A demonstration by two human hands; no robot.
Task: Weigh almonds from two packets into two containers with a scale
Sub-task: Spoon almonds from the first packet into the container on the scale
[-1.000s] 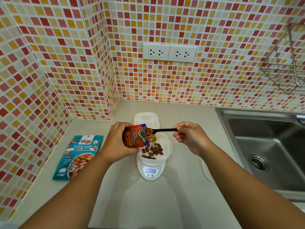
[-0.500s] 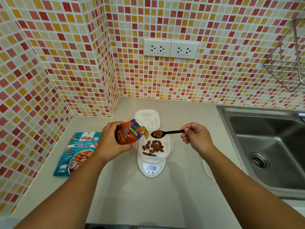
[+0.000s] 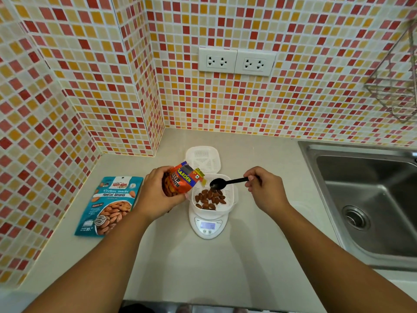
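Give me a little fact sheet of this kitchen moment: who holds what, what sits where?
left hand: grips the orange packet, tilted toward the basket
right hand: pinches the black spoon; bowl looks empty, over the basket
basket: white, on the scale, almonds inside
scale display: lit, digits unclear
second basket: behind the scale, no almonds seen in it
blue packet: flat on the counter, left of the scale
sink: at the right
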